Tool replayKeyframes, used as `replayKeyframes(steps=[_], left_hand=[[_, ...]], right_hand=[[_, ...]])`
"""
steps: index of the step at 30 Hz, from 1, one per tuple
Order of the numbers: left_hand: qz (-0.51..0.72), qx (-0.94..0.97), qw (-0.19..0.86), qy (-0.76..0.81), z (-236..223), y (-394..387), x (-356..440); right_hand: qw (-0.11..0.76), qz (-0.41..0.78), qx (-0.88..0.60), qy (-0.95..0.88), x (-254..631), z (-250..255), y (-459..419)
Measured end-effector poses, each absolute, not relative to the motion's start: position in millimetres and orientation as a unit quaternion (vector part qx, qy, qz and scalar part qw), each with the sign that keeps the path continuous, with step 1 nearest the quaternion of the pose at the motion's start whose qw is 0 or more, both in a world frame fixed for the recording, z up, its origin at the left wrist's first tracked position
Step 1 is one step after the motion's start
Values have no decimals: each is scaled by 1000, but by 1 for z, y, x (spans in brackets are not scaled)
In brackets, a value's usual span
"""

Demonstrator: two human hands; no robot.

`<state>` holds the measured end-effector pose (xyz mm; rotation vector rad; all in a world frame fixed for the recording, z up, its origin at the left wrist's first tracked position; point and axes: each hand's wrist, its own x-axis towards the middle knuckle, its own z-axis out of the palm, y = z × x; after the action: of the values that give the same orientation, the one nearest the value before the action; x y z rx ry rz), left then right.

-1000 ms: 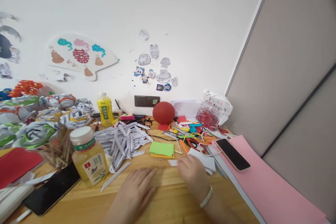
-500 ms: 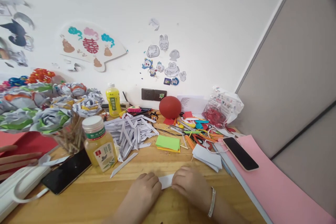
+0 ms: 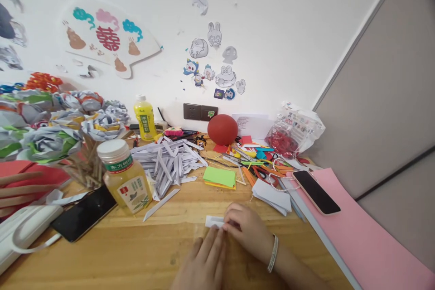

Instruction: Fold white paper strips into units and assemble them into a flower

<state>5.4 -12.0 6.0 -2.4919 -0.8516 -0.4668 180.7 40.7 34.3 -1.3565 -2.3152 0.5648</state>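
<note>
A small folded strip of white paper [image 3: 214, 222] lies on the wooden table in front of me. My left hand [image 3: 205, 256] reaches up from below with fingers stretched out, their tips resting on the strip's lower edge. Curled fingers of my right hand [image 3: 246, 229] pinch the strip's right end and hide that part of it. A silver bracelet [image 3: 273, 253] circles my right wrist. Beyond my hands lie a stack of green paper slips [image 3: 219, 176] and, farther right, a stack of white paper pieces [image 3: 272, 195].
Folded white strips [image 3: 173, 163] form a pile near a juice bottle [image 3: 125, 181]. Phones lie left [image 3: 84, 213] and right [image 3: 316, 192]. Another person's hand [image 3: 20, 190] is by red paper at the left edge. Scissors and coloured scraps [image 3: 251, 161] clutter the back, near a red balloon [image 3: 222, 129].
My left hand has moved right and closer to me, its fingers now straightened onto the strip. My right hand stays at the right end, and the strip sits slightly higher. The view has tilted down.
</note>
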Motion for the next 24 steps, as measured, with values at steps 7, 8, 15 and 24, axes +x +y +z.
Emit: replayKeyframes(steps=[7,8,15,24], left_hand=[[-133,-911,199,-335,6,-7,3],[-120,-915,187,-338,6,-6,3],[-66,-928,100,-352,7,-4,4],[-41,-922,46,-382,7,-6,5]], right_hand=[[227,178,-492,-821,178,27,45],[231,169,-492,-822,178,25,45],[227,138,-494,-828,177,20,48],[227,122,-481,-838,178,16,49]])
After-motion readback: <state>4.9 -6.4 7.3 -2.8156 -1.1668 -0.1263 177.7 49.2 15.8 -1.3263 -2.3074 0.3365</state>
